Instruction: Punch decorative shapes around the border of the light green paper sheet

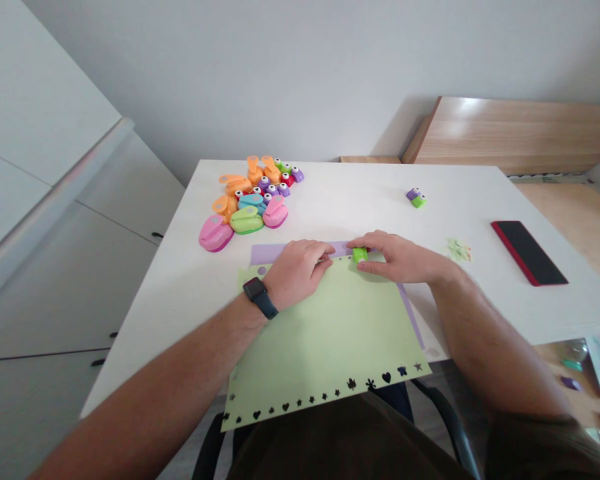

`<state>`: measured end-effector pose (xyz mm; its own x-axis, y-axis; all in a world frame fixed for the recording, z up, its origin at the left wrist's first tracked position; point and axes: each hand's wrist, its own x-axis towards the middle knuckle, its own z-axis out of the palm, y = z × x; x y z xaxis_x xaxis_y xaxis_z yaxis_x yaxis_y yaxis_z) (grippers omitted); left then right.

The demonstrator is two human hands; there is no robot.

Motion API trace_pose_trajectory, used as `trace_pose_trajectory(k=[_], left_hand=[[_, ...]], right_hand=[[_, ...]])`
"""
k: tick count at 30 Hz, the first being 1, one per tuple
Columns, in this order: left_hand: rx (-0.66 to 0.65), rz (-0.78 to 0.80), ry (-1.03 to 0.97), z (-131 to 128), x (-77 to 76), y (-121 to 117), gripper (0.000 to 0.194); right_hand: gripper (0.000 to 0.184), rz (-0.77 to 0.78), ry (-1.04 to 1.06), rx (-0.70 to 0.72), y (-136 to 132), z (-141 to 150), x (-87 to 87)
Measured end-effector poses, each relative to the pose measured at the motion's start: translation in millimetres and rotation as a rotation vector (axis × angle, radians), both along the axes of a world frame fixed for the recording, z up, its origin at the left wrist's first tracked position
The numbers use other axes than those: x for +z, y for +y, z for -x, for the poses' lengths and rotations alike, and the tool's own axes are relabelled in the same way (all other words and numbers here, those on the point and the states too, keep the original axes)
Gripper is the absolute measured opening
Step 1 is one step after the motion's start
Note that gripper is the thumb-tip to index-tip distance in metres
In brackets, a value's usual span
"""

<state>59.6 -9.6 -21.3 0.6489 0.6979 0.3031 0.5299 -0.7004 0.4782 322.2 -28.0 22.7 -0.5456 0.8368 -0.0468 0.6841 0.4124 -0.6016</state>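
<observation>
While two pink, four orange, one teal and one lime large punches (247,220) are crowding smaller ones, too overlapped to count, the left hand (296,272) is covering part of one green sheet (340,327), its fingertips nearly closed at the top edge. The right hand (397,257) is gripping one small green punch (359,255) there, thumb and fingers slightly parted around it. Beyond, two small punches (416,197), paper bits (459,249) and one red-edged black slab (529,253) are lying.
</observation>
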Motion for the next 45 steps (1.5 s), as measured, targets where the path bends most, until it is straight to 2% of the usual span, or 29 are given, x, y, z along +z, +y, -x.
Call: trace_pose_trajectory(k=[4, 9, 19, 38, 45], left_hand=[[0.008, 0.003, -0.013, 0, -0.2, 0, 0.017], [0.007, 0.004, -0.024, 0, -0.2, 0, 0.017], [0.019, 0.023, -0.056, 0, -0.6, 0, 0.017], [0.026, 0.022, -0.062, 0, -0.5, 0, 0.018], [0.031, 0.023, -0.060, 0, 0.5, 0, 0.017]], right_hand=[[0.051, 0.018, -0.012, -0.056, 0, 1, -1.8], [0.045, 0.009, 0.002, -0.028, -1, 3, 1.4], [0.048, 0.017, -0.032, -0.053, -1, 4, 1.0], [0.033, -0.016, -0.057, -0.089, -2, 10, 5.6], [0.029, -0.052, -0.069, -0.121, -2, 12, 0.0]])
